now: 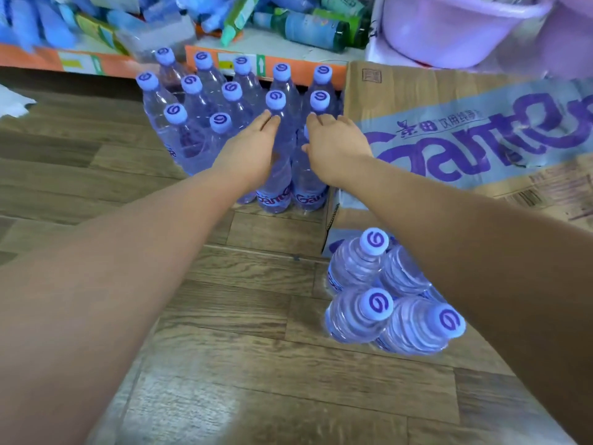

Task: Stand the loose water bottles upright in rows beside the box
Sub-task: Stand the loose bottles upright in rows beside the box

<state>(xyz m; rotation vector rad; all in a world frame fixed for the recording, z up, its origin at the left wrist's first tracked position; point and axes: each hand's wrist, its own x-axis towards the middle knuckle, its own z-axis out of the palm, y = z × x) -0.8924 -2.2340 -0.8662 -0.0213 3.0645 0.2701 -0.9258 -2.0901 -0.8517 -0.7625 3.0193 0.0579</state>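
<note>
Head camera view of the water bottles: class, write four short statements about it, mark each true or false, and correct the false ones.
1. The water bottles standing in rows have purple caps. True.
2. The cardboard box lies to the left of the rows. False: it lies to their right.
3. The left hand and the right hand both reach the front bottles of the rows. True.
4. The purple basin stands on the wooden floor in front of the rows. False: it shows at the upper right, beyond the box.
</note>
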